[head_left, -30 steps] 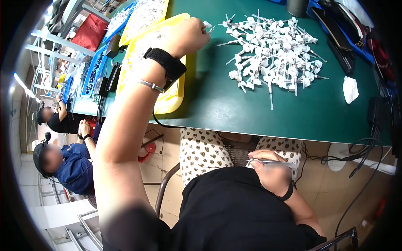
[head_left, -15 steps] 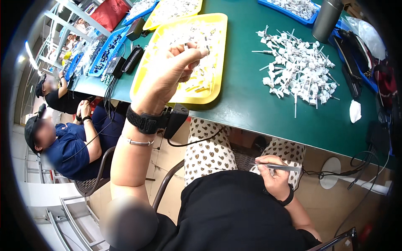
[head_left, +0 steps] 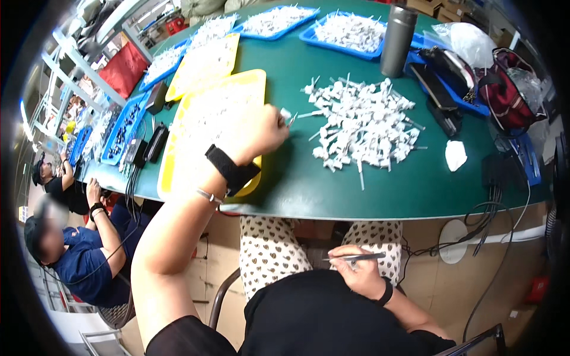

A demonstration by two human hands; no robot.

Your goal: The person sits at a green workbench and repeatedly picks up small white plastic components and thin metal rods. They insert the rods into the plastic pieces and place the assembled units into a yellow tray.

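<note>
My left hand [head_left: 264, 135] is over the right edge of the near yellow tray [head_left: 257, 83], its fingers pinched together. At the fingertips shows a small white plastic part [head_left: 286, 113] with a thin tip, close to the left side of a loose pile of white plastic parts with thin stems [head_left: 365, 124]. Small pale parts also lie in the yellow tray, washed out by glare. Above my lap, my right hand [head_left: 359, 274] is closed around metal tweezers [head_left: 362, 257], which lie level and touch nothing else.
Blue trays [head_left: 374, 56] of white parts line the back of the green table [head_left: 285, 193]. A dark grey bottle [head_left: 398, 41], a black case [head_left: 435, 86], a crumpled white tissue [head_left: 456, 155] and a red bag [head_left: 504, 89] sit right. Two people work at left.
My left hand has moved right, from above the yellow tray's middle toward the loose pile. The view has shifted, showing more of the table's back. My right hand still holds the tweezers.
</note>
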